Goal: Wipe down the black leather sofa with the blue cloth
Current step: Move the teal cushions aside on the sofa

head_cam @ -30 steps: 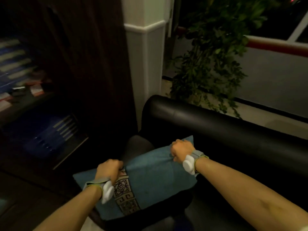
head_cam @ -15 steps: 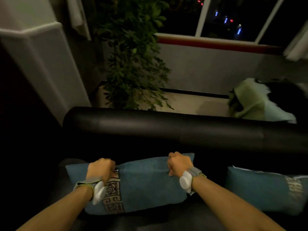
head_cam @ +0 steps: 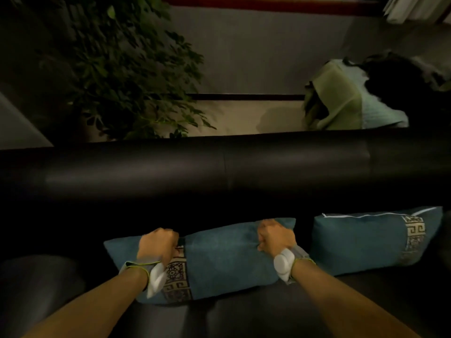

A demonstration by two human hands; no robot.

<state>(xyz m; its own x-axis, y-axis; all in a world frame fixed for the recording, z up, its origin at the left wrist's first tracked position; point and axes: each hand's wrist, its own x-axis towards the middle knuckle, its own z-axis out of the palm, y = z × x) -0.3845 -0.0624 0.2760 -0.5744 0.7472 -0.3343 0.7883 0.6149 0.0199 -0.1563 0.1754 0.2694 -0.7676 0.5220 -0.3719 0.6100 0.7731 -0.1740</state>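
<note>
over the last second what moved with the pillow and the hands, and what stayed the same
The blue pillow was carried from the sofa's end toward its middle, and now sits close beside a second blue pillow on the seat; the view swung along with it. Nothing was taken up or let go: the left hand and right hand still grip its top edge. The black sofa itself did not shift.

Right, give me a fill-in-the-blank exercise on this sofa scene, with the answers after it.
1. Both hands, left and right, grip the top edge of a blue ____.
2. A second blue cushion lies to the ____ of the held one.
3. The sofa is ____ in colour.
4. Behind the sofa back, on the left, stands a leafy ____.

Missing words: cushion; right; black; plant
</note>
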